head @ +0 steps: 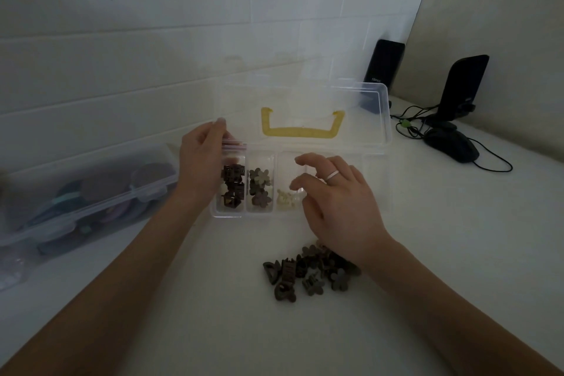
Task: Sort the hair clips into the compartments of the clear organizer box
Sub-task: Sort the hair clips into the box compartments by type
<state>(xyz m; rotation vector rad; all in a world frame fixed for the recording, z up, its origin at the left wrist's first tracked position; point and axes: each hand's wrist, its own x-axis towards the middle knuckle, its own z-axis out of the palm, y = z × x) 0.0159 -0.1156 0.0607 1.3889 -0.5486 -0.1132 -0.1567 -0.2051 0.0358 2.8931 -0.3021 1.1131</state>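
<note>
The clear organizer box (378,192) lies open on the white table, its lid (360,101) with a yellow handle (300,131) raised behind. Dark brown square clips (232,189) fill the leftmost compartment, brown and olive flower clips (260,189) the second, cream clips (287,200) the third. My left hand (200,168) holds a small clear zip bag (233,146) at the box's left end. My right hand (335,204) hovers over the third compartment with relaxed fingers, holding nothing visible. A pile of dark loose clips (305,272) lies in front of the box, partly under my right wrist.
A closed clear storage case (76,201) with round dark items sits at the left against the tiled wall. At the back right stand two black speakers (386,64) (464,85), a black mouse (451,145) and cables (412,122).
</note>
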